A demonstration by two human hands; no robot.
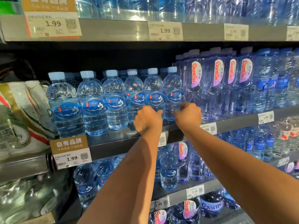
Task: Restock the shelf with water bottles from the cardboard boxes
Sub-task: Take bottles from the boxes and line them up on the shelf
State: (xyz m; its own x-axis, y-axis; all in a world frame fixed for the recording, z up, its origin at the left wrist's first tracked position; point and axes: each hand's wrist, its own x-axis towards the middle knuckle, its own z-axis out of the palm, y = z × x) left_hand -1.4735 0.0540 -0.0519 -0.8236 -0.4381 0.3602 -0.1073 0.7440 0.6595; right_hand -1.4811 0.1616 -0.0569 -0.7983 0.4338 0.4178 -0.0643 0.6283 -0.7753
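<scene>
Several small water bottles with pale blue caps and blue labels stand in a front row on the middle shelf. My left hand is curled round the lower part of the fifth water bottle from the left. My right hand is curled against the right side of the last water bottle in that row, next to the taller Ganten bottles. Both bottles stand upright on the shelf. My fingertips are hidden behind the hands.
More bottled water fills the shelves above and below. Price tags hang on the shelf edges. Stacked white sacks lie on a shelf at the left. A cardboard edge with wrapped packs shows at the bottom left.
</scene>
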